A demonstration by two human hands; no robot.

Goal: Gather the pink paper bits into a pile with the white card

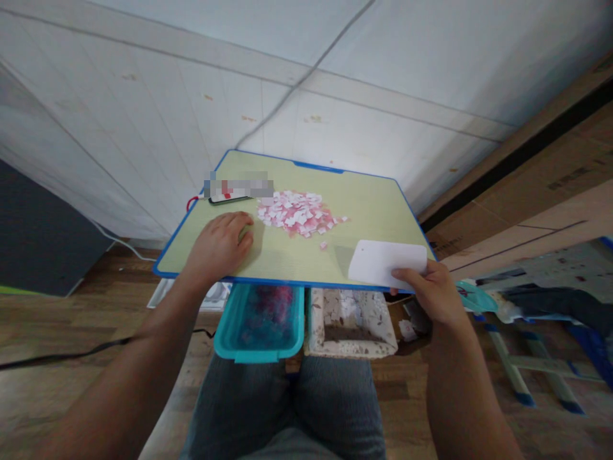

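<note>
A low folding table (373,198) with a yellow-green top and blue edge stands before me. Small white and pink square pieces (297,214) lie heaped in its middle, with a few strays to the right. My left hand (223,243) rests on the tabletop left of the heap, fingers curved and thumb apart, nothing visible between them. At the front right corner, my right hand (428,287) grips a flat white card (383,262) with rounded corners and a small hole, thumb on top. The card is held over the table's front edge; its far side points toward the heap.
A phone (230,191), partly blurred out, lies at the table's left with a red cable (192,203). Under the front edge sit a teal basin (258,354) and a dirty white foam box (354,348). Cardboard boxes (527,185) lean at right, near a stepladder (531,364).
</note>
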